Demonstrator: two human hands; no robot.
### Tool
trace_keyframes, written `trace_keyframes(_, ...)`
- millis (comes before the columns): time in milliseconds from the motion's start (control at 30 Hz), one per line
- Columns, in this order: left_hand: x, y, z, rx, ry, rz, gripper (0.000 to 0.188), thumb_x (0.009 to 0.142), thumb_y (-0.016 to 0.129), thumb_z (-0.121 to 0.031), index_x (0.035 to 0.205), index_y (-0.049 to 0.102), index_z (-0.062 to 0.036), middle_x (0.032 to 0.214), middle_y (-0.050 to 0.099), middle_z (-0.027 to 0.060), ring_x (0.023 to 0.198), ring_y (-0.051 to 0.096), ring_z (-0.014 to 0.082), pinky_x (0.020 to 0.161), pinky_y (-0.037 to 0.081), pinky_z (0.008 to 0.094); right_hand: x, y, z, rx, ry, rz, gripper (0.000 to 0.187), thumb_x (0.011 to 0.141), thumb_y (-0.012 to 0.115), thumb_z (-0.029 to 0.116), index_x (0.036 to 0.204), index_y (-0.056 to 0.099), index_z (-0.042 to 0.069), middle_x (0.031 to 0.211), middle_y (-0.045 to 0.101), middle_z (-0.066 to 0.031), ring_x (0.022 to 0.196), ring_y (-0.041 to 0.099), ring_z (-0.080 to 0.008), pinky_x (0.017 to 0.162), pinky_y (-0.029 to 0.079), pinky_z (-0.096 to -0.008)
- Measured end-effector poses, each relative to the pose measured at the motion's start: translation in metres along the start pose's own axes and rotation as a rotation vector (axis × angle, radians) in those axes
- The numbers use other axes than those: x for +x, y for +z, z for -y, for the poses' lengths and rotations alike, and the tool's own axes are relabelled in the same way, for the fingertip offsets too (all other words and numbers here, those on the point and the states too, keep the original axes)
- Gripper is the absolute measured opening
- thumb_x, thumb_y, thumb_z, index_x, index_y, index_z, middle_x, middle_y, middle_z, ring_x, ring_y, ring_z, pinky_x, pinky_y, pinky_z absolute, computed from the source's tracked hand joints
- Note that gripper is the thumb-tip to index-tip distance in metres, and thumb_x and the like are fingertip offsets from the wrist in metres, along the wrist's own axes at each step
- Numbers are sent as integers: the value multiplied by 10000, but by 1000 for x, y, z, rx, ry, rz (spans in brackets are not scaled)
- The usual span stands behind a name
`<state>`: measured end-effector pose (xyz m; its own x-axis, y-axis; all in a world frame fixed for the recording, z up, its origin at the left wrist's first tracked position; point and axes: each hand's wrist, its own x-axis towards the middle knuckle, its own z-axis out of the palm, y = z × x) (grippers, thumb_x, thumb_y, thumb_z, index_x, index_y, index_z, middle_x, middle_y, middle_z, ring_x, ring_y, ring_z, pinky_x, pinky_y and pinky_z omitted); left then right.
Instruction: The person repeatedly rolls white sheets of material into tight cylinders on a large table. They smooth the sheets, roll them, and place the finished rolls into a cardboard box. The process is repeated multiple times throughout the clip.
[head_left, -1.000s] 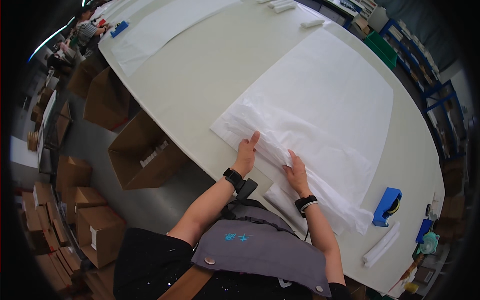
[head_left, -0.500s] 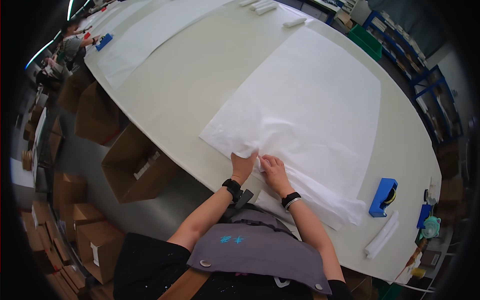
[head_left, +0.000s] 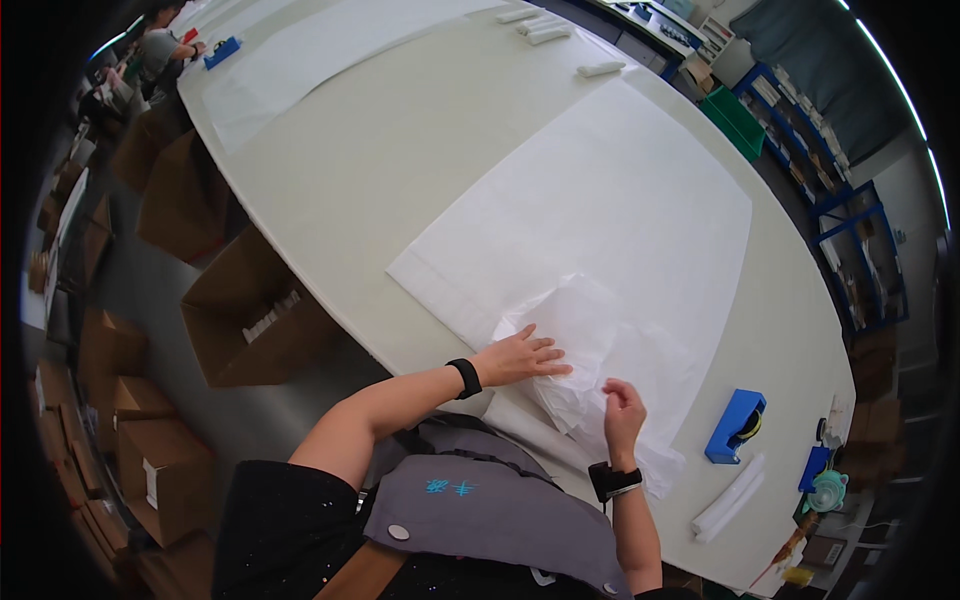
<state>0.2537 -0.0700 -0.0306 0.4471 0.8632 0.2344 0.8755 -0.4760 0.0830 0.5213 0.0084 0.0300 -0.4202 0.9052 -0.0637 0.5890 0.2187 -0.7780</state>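
Observation:
A large thin white sheet (head_left: 610, 190) lies flat on the pale table, over what looks like more sheets beneath it. Toward me, a loose part of white sheeting (head_left: 570, 315) is crumpled and gathered. My left hand (head_left: 522, 357) rests palm down on that gathered part, fingers spread. To its right, my right hand (head_left: 625, 408) is raised a little with curled fingers, thumb and forefinger drawn together beside the crumpled sheeting. Whether a fold of it sits between those fingertips is too small to see. A pale folded strip (head_left: 535, 428) lies along the near edge.
Right of the sheet are a blue tape dispenser (head_left: 735, 427) and a white roll (head_left: 728, 498). More white rolls (head_left: 548, 34) lie at the table's far side. Open cardboard boxes (head_left: 240, 320) line the left edge. A person (head_left: 160, 50) works far left.
My left hand has opened and moved right onto the sheeting. The right hand has shifted right and down. More of the sheeting is now bunched up, and the view has turned slightly.

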Motion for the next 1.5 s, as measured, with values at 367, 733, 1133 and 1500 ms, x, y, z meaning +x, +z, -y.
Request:
trace_keyframes(367,-3,-5,3,-42,43,28,594,996,482,-154,1551,309,-276,1482,469,53,1379,451,246,1183,334,504,197,63,162,-828,88,439,645,896,537,679,925,764,76,915,746,-161,870,711,-361,726,550,-435)
trace_keyframes(733,-12,3,-3,-154,46,-141,516,989,502,-156,1479,401,-284,1481,487,33,1415,426,235,1189,300,553,188,48,52,245,84,226,183,897,620,171,939,716,21,793,660,5,720,597,-119,676,484,-303)
trace_keyframes(1133,-9,6,1,-158,84,-74,485,985,512,-171,1457,432,-251,1459,511,40,1405,438,243,1190,301,535,243,60,121,-803,56,562,514,793,728,495,949,673,8,867,727,-155,885,708,-275,762,566,-411)
trace_keyframes(1500,-13,6,-9,-152,88,-28,524,999,469,-185,1507,373,-270,1526,451,37,1428,413,234,1182,296,542,244,49,55,423,101,-61,273,981,637,253,1054,662,-9,794,703,-99,649,656,-126,625,517,-266)
